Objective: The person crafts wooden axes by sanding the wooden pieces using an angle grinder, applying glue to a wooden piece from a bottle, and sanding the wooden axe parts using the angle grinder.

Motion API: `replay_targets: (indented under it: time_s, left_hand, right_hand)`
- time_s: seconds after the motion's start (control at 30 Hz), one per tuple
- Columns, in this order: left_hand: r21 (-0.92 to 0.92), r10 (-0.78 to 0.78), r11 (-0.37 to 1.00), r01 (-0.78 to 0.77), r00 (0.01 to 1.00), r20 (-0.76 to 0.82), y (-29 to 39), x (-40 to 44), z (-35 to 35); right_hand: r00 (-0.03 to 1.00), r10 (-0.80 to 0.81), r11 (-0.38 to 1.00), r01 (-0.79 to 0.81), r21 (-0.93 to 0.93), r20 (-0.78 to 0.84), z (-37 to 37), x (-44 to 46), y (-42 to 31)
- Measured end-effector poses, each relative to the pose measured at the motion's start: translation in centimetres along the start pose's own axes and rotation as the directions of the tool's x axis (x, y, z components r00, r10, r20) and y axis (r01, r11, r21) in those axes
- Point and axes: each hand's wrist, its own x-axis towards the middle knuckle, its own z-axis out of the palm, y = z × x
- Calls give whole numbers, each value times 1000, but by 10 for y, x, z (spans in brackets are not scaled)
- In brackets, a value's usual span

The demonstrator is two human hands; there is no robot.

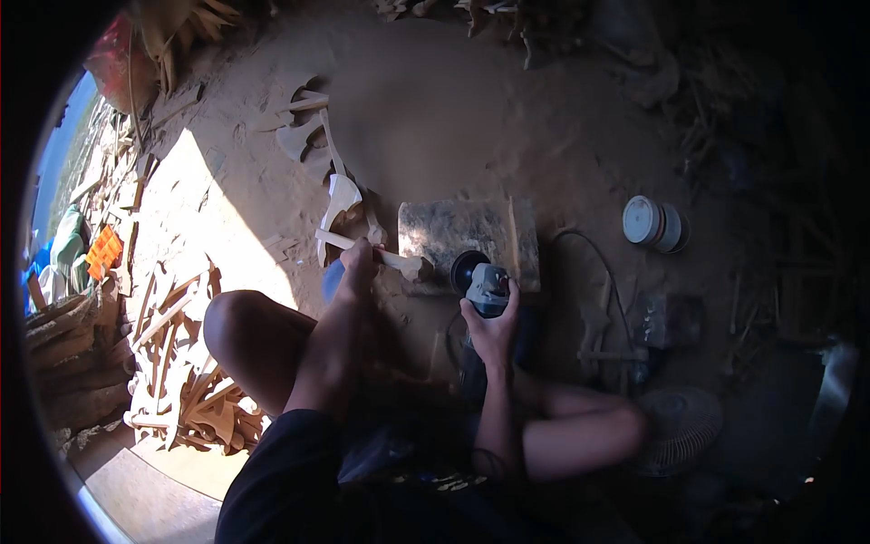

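Note:
My left hand is closed round a pale wooden piece, whose knobbed end lies against the left side of a worn wooden block. In my right hand is an angle grinder, its fingers and thumb round the grey head. The grinder's dark round disc faces the knobbed end, close to it; whether they touch I cannot tell. Beyond my left hand, several pale carved pieces lie on the dusty ground.
Many cut wooden pieces are heaped at the left, beside my bent knee. A white tub stands right of the block, near a dark cable. A fan sits at the lower right, by my other knee.

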Motion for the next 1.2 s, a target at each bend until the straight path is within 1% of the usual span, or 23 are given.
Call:
replay_targets:
  time_s: [0.03, 0.1, 0.13, 0.17, 0.2, 0.23, 0.27, 0.33, 0.37, 0.47, 0.5, 0.53, 0.57, 0.63, 0.67, 0.7, 0.73, 0.8, 0.9, 1.0, 1.07, 1.13, 1.2]
  left_hand:
    - [-222, -13, 975, 27, 998, 62, -1, 11, 5]
    - [-610, -5, 783, 121, 982, 188, -6, 28, 9]
    - [-717, 8, 614, 330, 906, 424, -4, 30, 4]
    - [-728, 84, 423, 539, 777, 624, 6, 25, -2]
    - [-642, 208, 235, 730, 608, 767, 20, 15, -8]
    - [-684, 214, 239, 690, 649, 730, 22, -1, -8]
    - [-705, 62, 472, 529, 778, 625, 24, -13, -2]
    - [-470, -95, 857, 210, 962, 257, 24, -25, 11]
    - [-337, -191, 896, 289, 936, 294, 11, -20, 10]
    - [-199, -154, 953, 229, 930, 333, -33, 21, -6]
    - [-123, 120, 989, -81, 930, 347, -47, 18, -13]
    - [-57, 384, 920, -388, 861, 334, -61, 15, -20]
    - [-2, 356, 929, -370, 893, 277, -64, 21, -22]
    - [88, 479, 853, -514, 839, 258, -80, 54, -27]
    - [55, 317, 943, -328, 937, 146, -70, 49, -19]
    - [13, 53, 999, -53, 999, -6, -50, 35, -6]
    - [-43, -141, 990, 136, 981, -130, -36, 25, 3]
    - [14, -205, 977, 212, 957, -204, -22, 9, 11]
    - [183, -169, 961, 208, 963, -210, -13, -3, 14]
    - [140, -137, 975, 170, 965, -224, -23, 6, 14]
    - [360, -14, 931, 60, 992, -129, -27, 18, 9]
    - [410, 5, 912, 33, 996, -90, -33, 28, 6]
    - [306, -63, 947, 99, 990, -126, -21, 3, 10]
  right_hand:
    - [998, -55, 998, 54, -32, -37, 2, 2, 5]
    - [982, -161, 983, 150, -107, -102, 1, 3, 15]
    - [984, -146, 986, 136, -100, -99, -1, 2, 16]
    - [987, -132, 988, 124, -89, -95, -4, 1, 11]
    - [989, -118, 991, 111, -76, -93, -5, 0, 7]
    - [996, -55, 998, 57, 20, -67, -3, 2, 15]
    - [993, -86, 996, 87, 0, -77, -3, 1, 13]
    - [983, -153, 988, 149, -45, -101, -5, 1, 5]
    - [983, -154, 987, 148, -64, -100, -5, 2, 7]
    - [986, -150, 985, 143, -96, -72, -6, 1, 7]
    - [984, -161, 983, 154, -96, -74, -6, 1, 7]
    - [983, -170, 982, 163, -97, -73, -5, 1, 7]
    - [982, -178, 980, 171, -98, -69, -4, 0, 8]
    - [991, -131, 991, 130, -9, -22, -3, -1, 8]
    - [994, -108, 994, 108, 36, 3, -1, -1, 8]
    - [992, -123, 992, 123, 18, 13, 0, -1, 8]
    - [990, -137, 991, 137, 0, 21, 2, -3, 9]
    - [988, -148, 989, 149, -16, 39, 6, -6, 15]
    - [983, -165, 985, 168, -34, 76, 15, -11, 26]
    - [982, -121, 992, 124, -16, 142, 18, -20, 25]
    - [981, -126, 992, 127, 1, 151, 20, -24, 24]
    - [978, -99, 995, 97, 20, 182, 20, -27, 23]
    - [984, -88, 996, 90, -4, 158, 23, -30, 28]
